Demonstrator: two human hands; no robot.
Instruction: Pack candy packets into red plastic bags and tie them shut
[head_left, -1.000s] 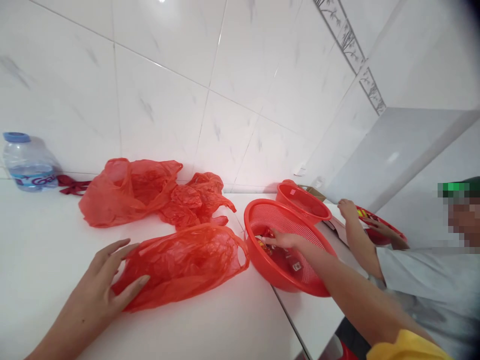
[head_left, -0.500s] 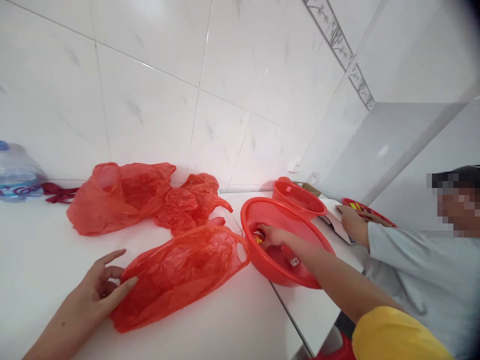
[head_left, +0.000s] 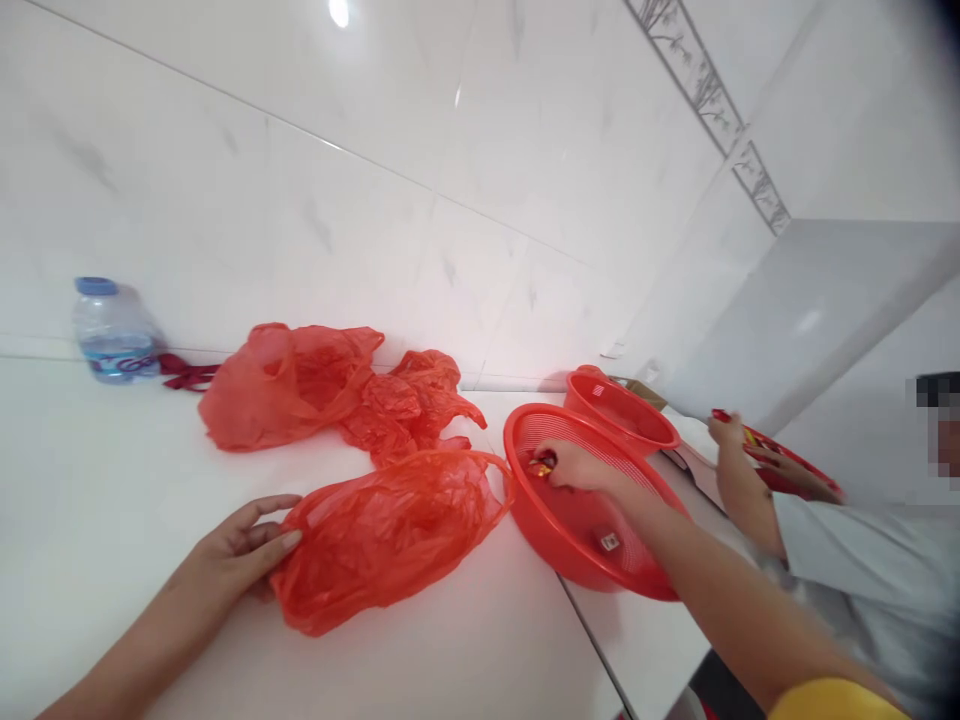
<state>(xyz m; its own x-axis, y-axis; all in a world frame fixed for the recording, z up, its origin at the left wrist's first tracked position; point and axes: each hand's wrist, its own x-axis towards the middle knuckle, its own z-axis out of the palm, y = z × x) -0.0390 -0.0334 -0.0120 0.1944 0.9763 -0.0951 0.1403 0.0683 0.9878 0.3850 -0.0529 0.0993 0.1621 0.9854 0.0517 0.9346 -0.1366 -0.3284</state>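
Since a second ago the left hand has drawn its spread fingers together and slid in against the near end of the red plastic bag, while the right hand has lifted from the floor of the red basket with something small pinched in it. Nearest, on the white glossy worktop, the left hand lies flat, fingers loosely extended and pressing the bag's crumpled edge, not closed around it. From those fingers the bag stretches toward 2 o'clock, its long axis running from the hand to its looped handle, which touches the basket's rim. The bag is thin, wrinkled and translucent, and looks limp. At 3 o'clock from the bag sits the round, perforated hard-plastic basket, tilted over the worktop's edge; inside it the right hand's fingers are closed on a small shiny wrapped piece, and a small sticker shows on the basket floor. Beyond, at 12 o'clock, lie two more crumpled red bags, with a clear water bottle by the tiled wall. Farther right stands a second red basket, where another person's hand works.
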